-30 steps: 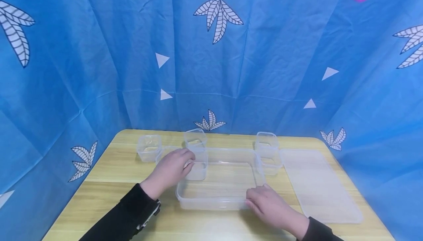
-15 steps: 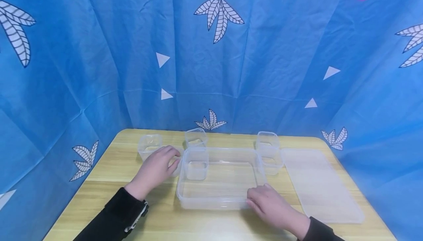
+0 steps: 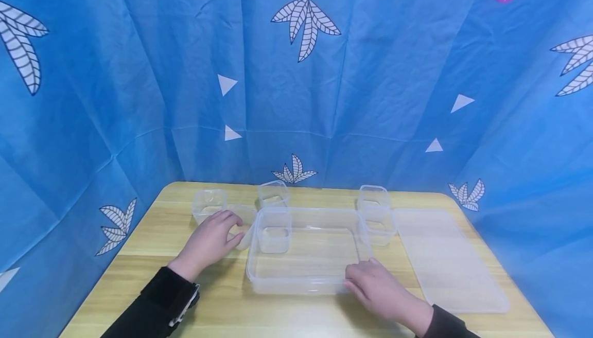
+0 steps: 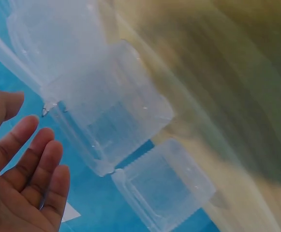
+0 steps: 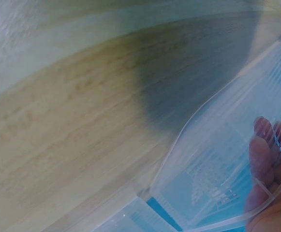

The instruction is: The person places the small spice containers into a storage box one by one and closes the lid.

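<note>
The left hand (image 3: 206,245), fingers relaxed and thumb apart, had shifted leftward from its earlier position. A small container (image 3: 244,215) stood just beside it. Between the hands, an inner cup (image 3: 275,241) remained inside the large container (image 3: 301,282); the right hand (image 3: 377,289) gripped its near-right rim.

Bare left grip (image 3: 208,243): cut off by left and bottom edges of left wrist view
Bare right grip (image 3: 379,287): cut off at right of right wrist view, partly veiled by clear plastic
Large clear rectangular plastic box (image 3: 298,285): hidden at near right corner by right grip
Small clear plastic tub (image 3: 244,213) beside box: partly hidden behind left grip
Far-left clear plastic tub (image 3: 209,201): hidden low down by left grip
Black sleeves (image 3: 153,302): cut off by head view's bottom edge
Pale trim (image 3: 184,311) on left cuff: too blurred to make out
Yellow wood-grained desk (image 3: 139,255): cut off along near edge, blurred in wrist views
</note>
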A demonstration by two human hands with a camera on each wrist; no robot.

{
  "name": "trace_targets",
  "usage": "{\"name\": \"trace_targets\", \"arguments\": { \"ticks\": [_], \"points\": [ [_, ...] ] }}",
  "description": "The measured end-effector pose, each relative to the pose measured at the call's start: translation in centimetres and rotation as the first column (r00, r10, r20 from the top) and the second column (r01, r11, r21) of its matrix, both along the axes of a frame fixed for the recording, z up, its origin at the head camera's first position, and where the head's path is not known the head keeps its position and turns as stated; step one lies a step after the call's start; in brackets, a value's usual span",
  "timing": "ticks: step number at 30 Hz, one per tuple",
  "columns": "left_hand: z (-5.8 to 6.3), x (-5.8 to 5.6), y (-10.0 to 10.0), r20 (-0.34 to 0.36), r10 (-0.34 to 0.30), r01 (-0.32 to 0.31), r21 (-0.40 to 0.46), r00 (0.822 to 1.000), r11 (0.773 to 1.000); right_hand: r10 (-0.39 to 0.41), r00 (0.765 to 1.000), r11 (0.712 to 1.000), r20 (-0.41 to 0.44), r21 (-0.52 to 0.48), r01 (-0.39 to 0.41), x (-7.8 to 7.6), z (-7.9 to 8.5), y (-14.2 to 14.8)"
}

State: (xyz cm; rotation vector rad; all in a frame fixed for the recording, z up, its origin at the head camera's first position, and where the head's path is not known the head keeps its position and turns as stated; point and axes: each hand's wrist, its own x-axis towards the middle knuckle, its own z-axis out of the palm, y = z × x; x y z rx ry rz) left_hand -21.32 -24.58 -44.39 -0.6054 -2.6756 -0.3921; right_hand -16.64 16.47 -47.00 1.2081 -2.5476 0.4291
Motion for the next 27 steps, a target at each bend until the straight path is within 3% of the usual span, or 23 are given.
{"name": "trace_targets", "arguments": {
  "ticks": [12,20,27],
  "points": [
    [-1.6,-0.6,-0.5,0.009,-0.018,0.018,-0.003,1.000,1.000,-0.010,1.000,1.000,0.010,0.006,0.010,0.0,-0.2,0.0],
    [-1.9,-0.5,-0.4,0.040,-0.013,0.014,-0.031,0.999,0.999,-0.016,1.000,1.000,0.021,0.000,0.016,0.1,0.0,0.0],
    [-1.8,-0.4,-0.2,0.021,-0.019,0.020,-0.044,1.000,0.999,-0.012,1.000,1.000,0.012,-0.001,0.012,0.0,-0.1,0.0]
  ]
}}
